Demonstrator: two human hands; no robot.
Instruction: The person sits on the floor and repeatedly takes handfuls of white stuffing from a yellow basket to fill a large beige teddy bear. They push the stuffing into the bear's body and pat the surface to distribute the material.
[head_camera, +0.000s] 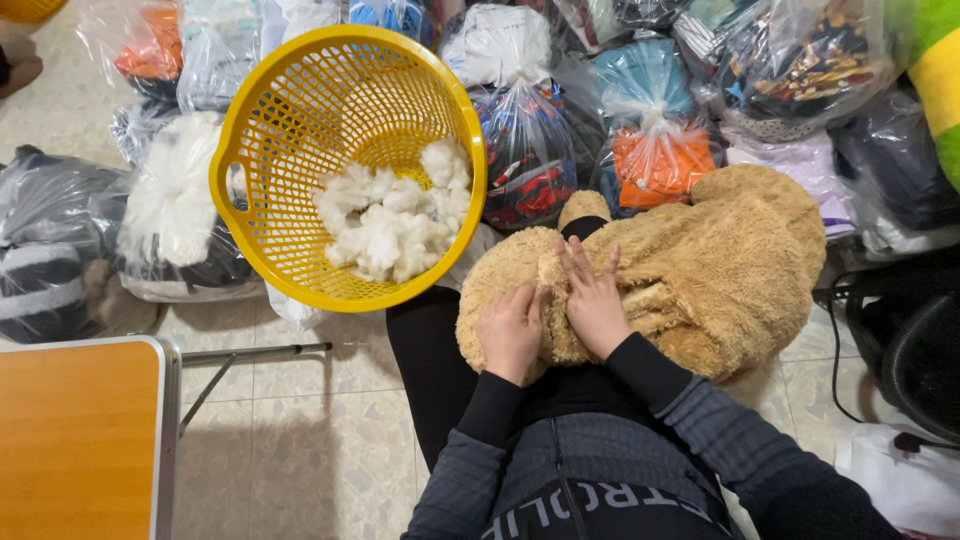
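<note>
A large tan plush toy (700, 260) lies across my lap. My left hand (510, 330) grips a fold of its fuzzy fabric with curled fingers. My right hand (592, 295) presses flat on the plush right beside it, fingers spread toward the far side. A yellow plastic basket (290, 130) sits tilted to the left of the toy, holding clumps of white stuffing (395, 215).
Many clear plastic bags of fabric (650, 130) are piled along the far side. A bag of white stuffing (175, 190) lies left of the basket. A wooden folding table (80, 440) stands at the lower left. A dark bag (910, 340) sits at the right.
</note>
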